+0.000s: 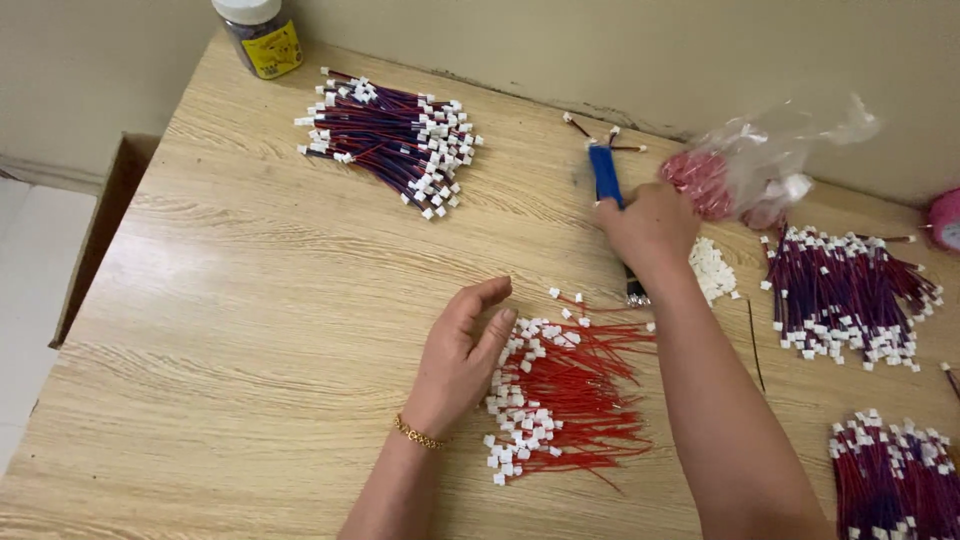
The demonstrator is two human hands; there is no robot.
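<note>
Head view showed my left hand (462,352) open beside thin red wires with white plastic plugs (565,395). My right hand (650,228) clamped a crinkly clear plastic bag of red wires (755,170). Both seemed light and floppy, best gathered mid-bundle.

A wooden desk (250,300) carries red wires (570,395) just beside the left fingers (492,310), purple bundles (395,135) beyond, a jar (258,35).

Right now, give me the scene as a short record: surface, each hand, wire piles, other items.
surface: light wooden table
left hands: left hand open, fingers at the connector ends of the loose red wire pile
right hands: right hand gripping a clear plastic bag of red wires
other piles: blue-and-red wire bundles at top and right
tool: blue-handled tool behind the right hand
jar: white-lidded jar, far corner
</note>
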